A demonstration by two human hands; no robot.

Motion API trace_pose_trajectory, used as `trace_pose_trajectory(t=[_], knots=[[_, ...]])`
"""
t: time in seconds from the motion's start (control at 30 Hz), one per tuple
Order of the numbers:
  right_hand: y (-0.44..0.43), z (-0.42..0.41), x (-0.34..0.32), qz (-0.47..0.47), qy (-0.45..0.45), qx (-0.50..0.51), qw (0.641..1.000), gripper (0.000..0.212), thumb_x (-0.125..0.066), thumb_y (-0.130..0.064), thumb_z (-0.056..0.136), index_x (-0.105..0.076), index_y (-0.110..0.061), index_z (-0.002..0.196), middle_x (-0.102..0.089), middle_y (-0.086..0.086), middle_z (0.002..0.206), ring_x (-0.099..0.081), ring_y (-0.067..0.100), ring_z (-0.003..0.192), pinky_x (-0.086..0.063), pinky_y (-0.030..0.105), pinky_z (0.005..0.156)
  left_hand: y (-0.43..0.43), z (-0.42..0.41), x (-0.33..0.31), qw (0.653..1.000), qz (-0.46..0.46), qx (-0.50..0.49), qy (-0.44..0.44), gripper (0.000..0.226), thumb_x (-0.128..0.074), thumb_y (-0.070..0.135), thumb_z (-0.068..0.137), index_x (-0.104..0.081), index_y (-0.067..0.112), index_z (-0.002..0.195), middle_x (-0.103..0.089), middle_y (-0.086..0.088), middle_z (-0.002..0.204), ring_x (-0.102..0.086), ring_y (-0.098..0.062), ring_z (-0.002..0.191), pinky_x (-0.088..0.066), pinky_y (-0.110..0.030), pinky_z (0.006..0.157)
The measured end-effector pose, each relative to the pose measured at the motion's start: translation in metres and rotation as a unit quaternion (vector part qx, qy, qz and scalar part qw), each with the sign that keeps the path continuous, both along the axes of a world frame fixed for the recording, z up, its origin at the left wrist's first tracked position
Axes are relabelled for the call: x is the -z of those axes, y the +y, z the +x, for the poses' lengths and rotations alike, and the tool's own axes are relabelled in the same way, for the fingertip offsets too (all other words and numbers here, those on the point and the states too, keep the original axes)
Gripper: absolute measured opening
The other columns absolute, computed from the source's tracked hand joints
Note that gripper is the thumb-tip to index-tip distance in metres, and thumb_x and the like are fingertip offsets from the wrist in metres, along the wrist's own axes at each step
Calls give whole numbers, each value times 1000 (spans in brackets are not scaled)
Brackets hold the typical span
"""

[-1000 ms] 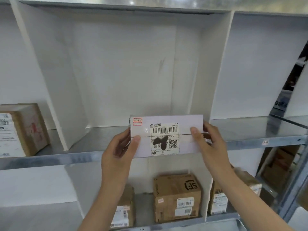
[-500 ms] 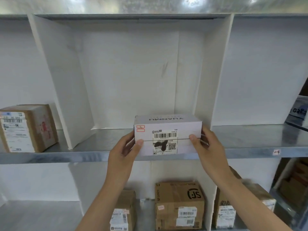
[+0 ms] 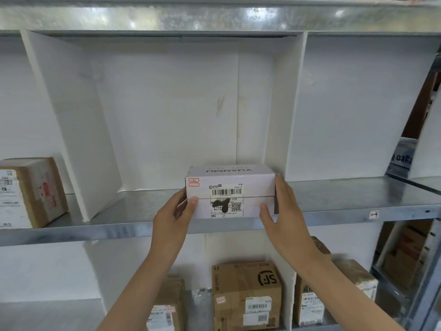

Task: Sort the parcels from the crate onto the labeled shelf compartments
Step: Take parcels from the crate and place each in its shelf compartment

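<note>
**Both hands grip a white parcel at the front edge of the middle compartment**

The left hand [image 3: 175, 216] holds the left end of the white parcel [image 3: 229, 192]. Its thumb [image 3: 193, 201] is pressed flat on the front face, and the other fingers curl round the end, mostly hidden. The right hand [image 3: 284, 211] clamps the opposite end: its thumb [image 3: 263, 207] is on the front face and its fingers [image 3: 279, 185] lie close together, stretched up along the right side. The parcel is pinched between the two hands.

The parcel sits level at the front edge of the metal shelf [image 3: 95, 229], in the middle compartment and nearer its right divider [image 3: 284, 111] than its left divider [image 3: 71, 125]. Whether its full weight is on the shelf cannot be told.

Its top face reads "YUANMU", upside down from this side. The front carries a shipping label with a barcode, a QR code, a black blot over the middle and "WU" at the lower left. There are two small red-framed stamps at the upper left corner, too small to read.

Below the shelf stand three brown cartons:
- A small taped carton [image 3: 167, 306].
- A carton with the "SF" logo [image 3: 247, 295].
- A third carton [image 3: 310, 304] beyond a white partition.

In the compartment to the left, a brown labelled box [image 3: 31, 192] stands on the same shelf. Nothing lies behind the parcel before the white back wall.
</note>
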State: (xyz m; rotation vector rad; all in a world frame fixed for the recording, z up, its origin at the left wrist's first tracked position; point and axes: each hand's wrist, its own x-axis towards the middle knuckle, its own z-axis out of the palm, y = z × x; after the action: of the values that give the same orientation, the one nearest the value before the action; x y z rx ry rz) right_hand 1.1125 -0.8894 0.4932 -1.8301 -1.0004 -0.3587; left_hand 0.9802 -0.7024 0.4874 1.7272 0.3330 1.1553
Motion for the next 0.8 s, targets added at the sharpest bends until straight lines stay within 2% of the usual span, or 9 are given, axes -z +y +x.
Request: trace_pose_trajectory(t=[0.1,0.17,0.27,0.3,0.37,0.47,0.6,0.7,0.8], knots=[[-5,-2,-5,31,-41,-2,999,65,-50,-9,101,-18,-14,157,-17,-6,161,-12,-8,142,-5,-2,110,-6,4,2,1000,-1,-14,-5,30,-60,19,97,-65,22,127,-68,21,116,-62,10,106,-45,-3,88],[-8,-3,-10,67,-61,-9,996,59,-51,-3,99,-31,-12,153,-28,-2,156,-27,1,141,-18,6,114,-9,8,1,1000,2,-22,-2,31,-60,19,97,-65,20,128,-67,23,116,-62,12,105,-45,-2,87],[-10,-14,-14,128,-49,-39,990,45,-53,3,96,-50,-17,136,-42,-1,134,-52,10,118,-43,9,94,-8,11,2,1000,-1,-28,7,36,-62,24,96,-62,20,131,-65,20,121,-61,5,113,-46,-9,95],[-10,-19,-15,142,-41,-53,988,41,-53,4,96,-53,-19,130,-45,-2,127,-54,7,113,-45,8,87,-7,9,3,999,-11,-39,8,38,-63,27,95,-60,20,133,-64,17,126,-60,2,116,-46,-10,97],[-7,-29,-14,150,-36,-83,985,32,-53,4,96,-57,-18,120,-53,-2,116,-58,8,106,-46,11,87,-7,-2,7,997,-28,-74,-1,39,-63,28,95,-59,17,133,-61,9,129,-57,-2,118,-44,-5,91],[7,-44,-5,94,-12,-154,984,18,-53,-6,100,-61,-16,112,-61,-7,107,-60,9,102,-44,12,88,-6,-32,18,992,17,-124,-8,26,-57,22,99,-63,14,123,-64,4,120,-59,1,110,-43,-1,84],[55,-73,11,-46,10,-267,962,16,-51,-21,103,-63,-20,113,-63,-15,107,-59,4,105,-43,11,88,16,-93,38,970,119,-190,92,19,-57,16,98,-64,14,116,-63,5,113,-59,1,98,-40,-2,83],[111,-104,22,-138,-14,-343,929,21,-49,-27,103,-62,-22,119,-61,-13,116,-55,-4,109,-41,8,91,45,-150,48,934,151,-252,202,24,-55,28,98,-62,19,119,-61,7,119,-55,-7,106,-39,-11,91],[168,-153,33,-198,-53,-397,895,28,-48,-35,103,-58,-27,128,-55,-17,127,-47,-14,112,-31,-2,91,70,-213,53,899,159,-308,269,27,-55,30,98,-62,17,121,-59,2,127,-54,-15,117,-40,-23,98]])
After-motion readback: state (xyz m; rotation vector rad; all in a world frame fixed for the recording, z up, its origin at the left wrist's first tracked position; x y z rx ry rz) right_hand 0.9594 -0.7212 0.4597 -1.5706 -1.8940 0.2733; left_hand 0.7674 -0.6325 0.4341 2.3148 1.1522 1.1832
